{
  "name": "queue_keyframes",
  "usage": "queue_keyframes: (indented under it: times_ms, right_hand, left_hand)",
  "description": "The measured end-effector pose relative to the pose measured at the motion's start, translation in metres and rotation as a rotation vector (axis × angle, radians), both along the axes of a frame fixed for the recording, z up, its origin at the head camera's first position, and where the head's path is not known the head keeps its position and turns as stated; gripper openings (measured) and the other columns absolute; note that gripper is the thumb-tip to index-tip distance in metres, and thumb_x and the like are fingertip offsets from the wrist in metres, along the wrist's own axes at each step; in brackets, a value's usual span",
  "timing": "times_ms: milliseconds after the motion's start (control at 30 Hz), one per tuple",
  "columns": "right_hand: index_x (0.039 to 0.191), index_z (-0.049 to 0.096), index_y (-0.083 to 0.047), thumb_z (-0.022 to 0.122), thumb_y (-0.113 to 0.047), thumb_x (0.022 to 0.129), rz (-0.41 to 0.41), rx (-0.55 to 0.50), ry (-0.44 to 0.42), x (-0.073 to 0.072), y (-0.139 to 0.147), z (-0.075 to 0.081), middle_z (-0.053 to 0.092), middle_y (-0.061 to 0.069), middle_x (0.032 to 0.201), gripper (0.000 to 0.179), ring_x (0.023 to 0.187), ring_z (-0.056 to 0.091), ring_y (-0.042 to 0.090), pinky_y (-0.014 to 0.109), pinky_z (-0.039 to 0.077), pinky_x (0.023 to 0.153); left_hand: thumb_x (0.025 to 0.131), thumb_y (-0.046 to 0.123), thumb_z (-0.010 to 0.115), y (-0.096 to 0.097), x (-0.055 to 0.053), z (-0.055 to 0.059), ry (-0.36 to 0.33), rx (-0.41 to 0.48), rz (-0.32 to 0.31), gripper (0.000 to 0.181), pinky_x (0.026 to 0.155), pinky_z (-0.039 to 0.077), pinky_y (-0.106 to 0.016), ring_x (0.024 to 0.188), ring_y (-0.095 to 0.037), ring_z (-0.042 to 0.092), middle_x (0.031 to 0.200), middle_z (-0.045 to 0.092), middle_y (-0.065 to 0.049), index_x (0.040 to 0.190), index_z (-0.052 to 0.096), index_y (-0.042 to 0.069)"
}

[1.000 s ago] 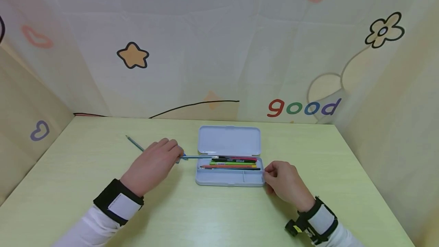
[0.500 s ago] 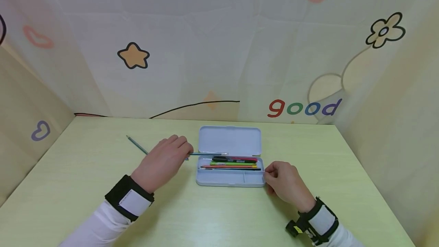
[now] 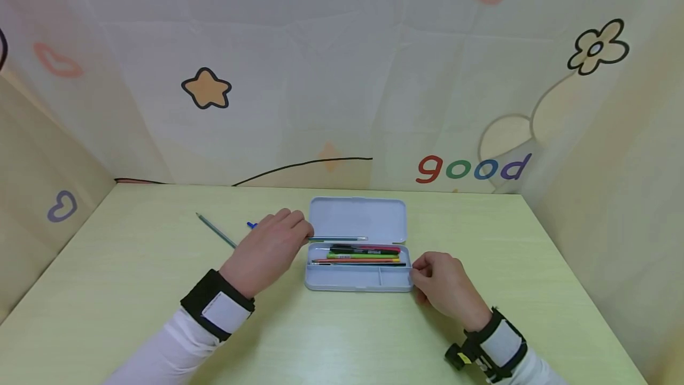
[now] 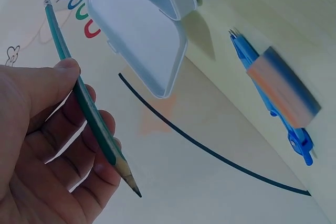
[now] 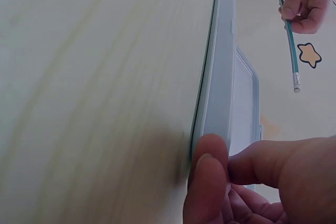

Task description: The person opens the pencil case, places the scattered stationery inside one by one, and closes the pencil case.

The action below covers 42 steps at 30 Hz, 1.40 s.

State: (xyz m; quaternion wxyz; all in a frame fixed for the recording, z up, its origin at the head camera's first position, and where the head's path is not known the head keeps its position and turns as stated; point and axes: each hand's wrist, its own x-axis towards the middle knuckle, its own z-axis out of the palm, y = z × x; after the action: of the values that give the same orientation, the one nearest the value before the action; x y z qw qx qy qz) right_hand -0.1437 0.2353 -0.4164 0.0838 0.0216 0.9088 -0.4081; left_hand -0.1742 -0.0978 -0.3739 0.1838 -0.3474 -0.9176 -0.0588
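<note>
My left hand (image 3: 269, 248) pinches a green pencil (image 4: 94, 111) between thumb and fingers, above the table. The pencil's dark point and its eraser end both show in the left wrist view; the eraser end reaches over the hinge side of a pale blue pencil case (image 3: 342, 278). The case lies with its lid (image 3: 358, 218) folded back. In its long compartment are several pens and pencils (image 3: 363, 257). My right hand (image 3: 449, 284) grips the right end of the case, with thumb and fingers on its wall in the right wrist view.
A second green pencil (image 3: 215, 230) lies on the table left of my left hand. A blue compass (image 4: 262, 95) lies there with an orange and blue eraser (image 4: 283, 87) against it, mostly hidden in the head view. A printed curtain (image 3: 288, 76) stands behind the table.
My left hand has moved right with the pencil, whose eraser end now reaches further across the case. The blue end of the compass has come into view behind the hand. My right hand stays put.
</note>
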Motion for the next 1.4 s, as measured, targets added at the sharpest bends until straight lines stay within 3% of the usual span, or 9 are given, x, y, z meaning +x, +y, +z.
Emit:
queue_keyframes:
  times_ms: [333, 900, 1400]
  right_hand:
    - [0.102, 0.070, 0.000, 0.065, -0.005, 0.102, -0.007, 0.007, -0.006, 0.000, 0.000, -0.001, 0.064, 0.008, 0.076, 0.007, 0.060, 0.062, 0.020, 0.030, 0.051, 0.054]
    - [0.102, 0.070, 0.000, 0.066, -0.005, 0.102, -0.004, 0.003, -0.002, 0.000, 0.000, -0.001, 0.064, 0.008, 0.076, 0.006, 0.060, 0.061, 0.020, 0.029, 0.050, 0.053]
    - [0.102, 0.069, -0.001, 0.066, -0.005, 0.103, -0.003, 0.009, -0.006, 0.000, 0.001, -0.002, 0.064, 0.008, 0.074, 0.006, 0.059, 0.061, 0.020, 0.030, 0.050, 0.054]
  left_hand:
    - [0.092, 0.000, 0.082, 0.013, -0.002, 0.001, -0.057, -0.031, 0.002, 0.022, 0.082, 0.053, -0.035, 0.095, -0.022, 0.059, 0.104, 0.068, -0.003, 0.109, 0.075, 0.011]
    - [0.085, 0.004, 0.089, 0.031, -0.008, -0.004, -0.068, -0.058, -0.021, 0.029, 0.084, 0.054, -0.035, 0.094, -0.022, 0.059, 0.104, 0.068, -0.004, 0.110, 0.075, 0.010]
    - [0.091, 0.008, 0.086, 0.046, -0.013, -0.009, -0.076, -0.067, -0.049, 0.023, 0.082, 0.055, -0.032, 0.091, -0.021, 0.057, 0.102, 0.068, -0.003, 0.110, 0.074, 0.009]
